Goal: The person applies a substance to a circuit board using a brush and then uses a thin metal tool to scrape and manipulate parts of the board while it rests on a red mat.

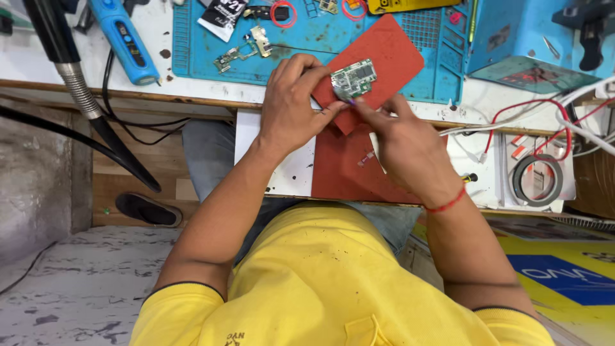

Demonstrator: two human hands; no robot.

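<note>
My left hand (291, 106) grips a small green circuit board (354, 78) by its left edge, holding it over a red rubber mat (391, 54). My right hand (400, 138) is closed around a thin tool whose purple tip (352, 101) touches the lower edge of the board. A red thread is tied around my right wrist. Both hands work above an open white drawer tray (288, 173) that carries a second red mat (346, 170).
A blue work mat (205, 51) holds small board parts (246, 48), a tube and red rings. A blue electric screwdriver (125, 38) lies at left beside a flexible black hose (70, 83). Red and white wires (538, 112) and a tape roll (537, 181) sit at right.
</note>
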